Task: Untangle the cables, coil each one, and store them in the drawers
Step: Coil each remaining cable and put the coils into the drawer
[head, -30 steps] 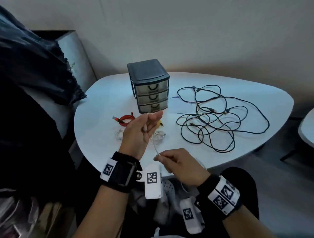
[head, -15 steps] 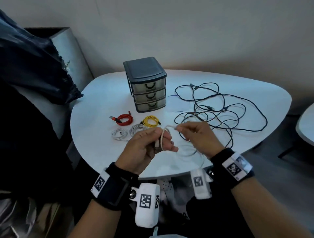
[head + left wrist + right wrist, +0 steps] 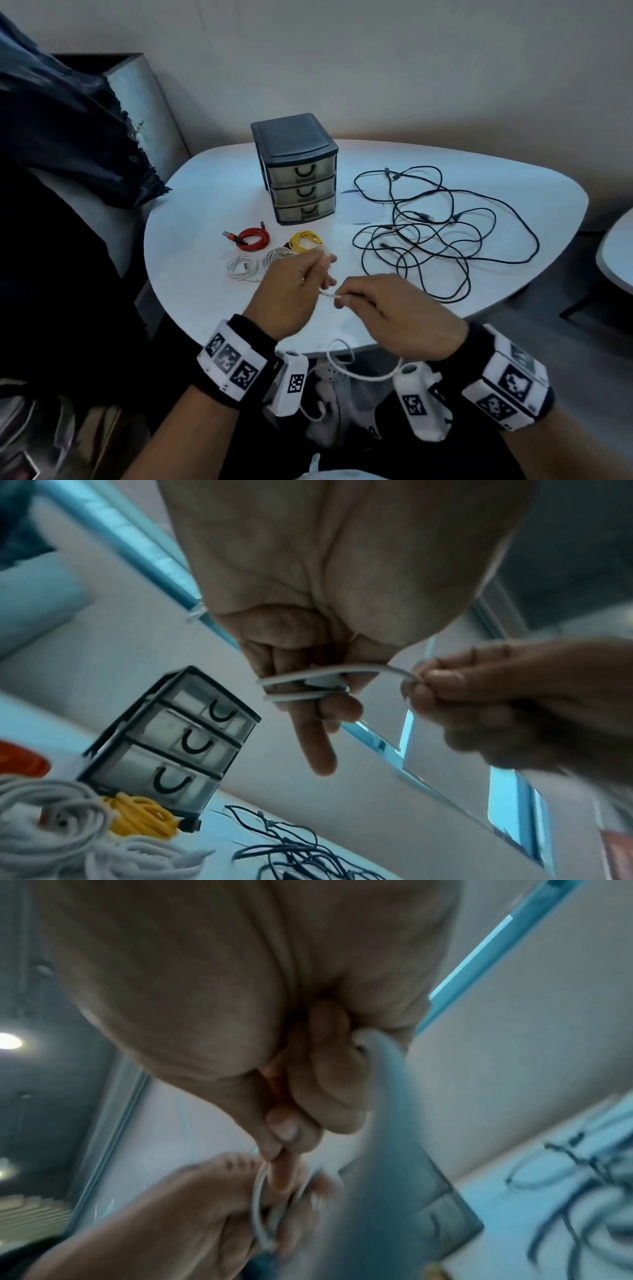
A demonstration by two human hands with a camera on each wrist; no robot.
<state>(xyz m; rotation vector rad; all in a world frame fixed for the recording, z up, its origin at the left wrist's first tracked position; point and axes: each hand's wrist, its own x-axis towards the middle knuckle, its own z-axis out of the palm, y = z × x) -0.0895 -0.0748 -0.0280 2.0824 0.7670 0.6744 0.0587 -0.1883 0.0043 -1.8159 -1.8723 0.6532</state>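
Left hand: the left hand (image 3: 291, 294) is raised over the near table edge at lower centre of the head view, back of the hand toward the camera, wrist band below it. Its fingers (image 3: 318, 739) are partly curled, with 2 turns of a white cable (image 3: 308, 673) wrapped across them and 1 finger pointing straight out.
Right hand: the right hand (image 3: 394, 315) sits just right of the left, knuckles up, thumb and forefinger pinching the same cable close to the left hand.
White cable, look: thin, pale, round; the wrist views are blurred.
White cable, run: between the 2 hands it lies roughly left to right in the frame; past the right hand its slack drops below the table edge and loops at lower centre.
Coiled cables: a red coil (image 3: 251, 238), a yellow coil (image 3: 305, 241) and 2 white coils (image 3: 244, 268) lie on the table, centre left, in front of the drawers.
Black cables: a loose tangle (image 3: 435, 229) spreads across the right half of the table.
Drawers: a dark unit with 3 drawers (image 3: 296, 173), all pushed in, stands at upper centre.
Table: white, rounded (image 3: 191, 212).
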